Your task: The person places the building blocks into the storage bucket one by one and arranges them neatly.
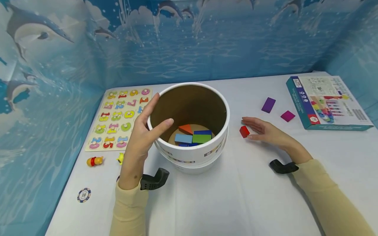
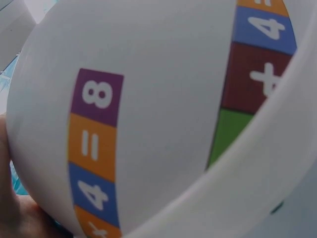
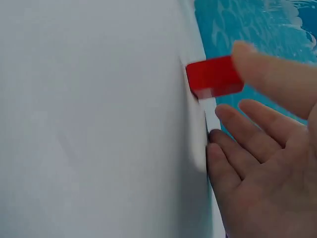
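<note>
A white bucket [image 1: 192, 155] with strips of coloured number squares stands on the table. My left hand [image 1: 141, 136] holds it by the left rim, thumb over the inside and fingers along the outside; in the left wrist view the bucket's wall fills most of the picture. In the bucket lie several blocks, among them an orange triangular block [image 1: 186, 128], a light blue block [image 1: 183, 138] and a green block [image 1: 201, 138]. Right of the bucket, my right hand [image 1: 267, 132] lies with fingers extended around a small red block [image 3: 215, 77], the thumb tip right at its end.
A purple block [image 1: 268, 105] and a magenta block [image 1: 287, 116] lie beyond my right hand, beside a flat teal box [image 1: 333, 101]. At left are a number puzzle board [image 1: 98, 131], a bear figure [image 1: 94, 161], a yellow toy [image 1: 120, 158] and a poker chip [image 1: 84, 195].
</note>
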{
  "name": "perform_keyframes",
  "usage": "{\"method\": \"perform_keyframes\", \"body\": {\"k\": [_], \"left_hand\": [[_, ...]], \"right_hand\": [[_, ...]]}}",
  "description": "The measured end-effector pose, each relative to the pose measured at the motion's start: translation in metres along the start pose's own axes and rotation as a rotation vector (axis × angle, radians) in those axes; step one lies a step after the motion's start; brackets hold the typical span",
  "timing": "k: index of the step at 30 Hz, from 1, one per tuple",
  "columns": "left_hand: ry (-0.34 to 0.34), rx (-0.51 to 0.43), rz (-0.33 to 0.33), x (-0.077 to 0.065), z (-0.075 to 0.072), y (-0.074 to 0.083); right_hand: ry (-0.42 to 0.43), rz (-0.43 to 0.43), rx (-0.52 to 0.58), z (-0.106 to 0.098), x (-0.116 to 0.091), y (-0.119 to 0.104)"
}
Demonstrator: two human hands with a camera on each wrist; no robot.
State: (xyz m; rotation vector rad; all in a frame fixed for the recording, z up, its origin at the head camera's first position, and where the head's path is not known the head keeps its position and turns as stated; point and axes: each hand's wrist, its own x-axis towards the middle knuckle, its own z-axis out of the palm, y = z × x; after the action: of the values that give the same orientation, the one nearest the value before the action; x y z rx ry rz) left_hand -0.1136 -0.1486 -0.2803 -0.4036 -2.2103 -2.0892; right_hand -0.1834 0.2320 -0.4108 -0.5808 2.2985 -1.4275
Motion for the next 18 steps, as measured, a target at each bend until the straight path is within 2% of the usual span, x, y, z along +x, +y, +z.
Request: {"method": "perform_keyframes", "body": {"k": [4, 7, 11, 13, 15, 18], "left_hand": [[0.0, -0.003, -0.003, 0.0, 0.0, 0.0], [-0.008, -0.017, -0.001, 0.001, 0.0, 0.0], [-0.014, -0.031, 0.004, 0.002, 0.0, 0.0], [-0.012, -0.031, 0.005, 0.001, -0.001, 0.0], [-0.009, -0.031, 0.0, 0.001, -0.001, 0.0], [-0.01, -0.033, -0.003, 0.001, -0.001, 0.0]], "right_hand": [[0.029, -0.081, -0.11, 0.007, 0.004, 0.007], [0.076, -0.106, -0.181, 0.012, 0.006, 0.007], [0.127, -0.074, -0.156, 0.015, 0.009, 0.007], [0.14, -0.028, -0.083, 0.015, 0.009, 0.003], [0.138, -0.002, 0.041, 0.014, 0.01, -0.005], [0.102, -0.03, 0.288, 0.011, 0.01, -0.028]]}}
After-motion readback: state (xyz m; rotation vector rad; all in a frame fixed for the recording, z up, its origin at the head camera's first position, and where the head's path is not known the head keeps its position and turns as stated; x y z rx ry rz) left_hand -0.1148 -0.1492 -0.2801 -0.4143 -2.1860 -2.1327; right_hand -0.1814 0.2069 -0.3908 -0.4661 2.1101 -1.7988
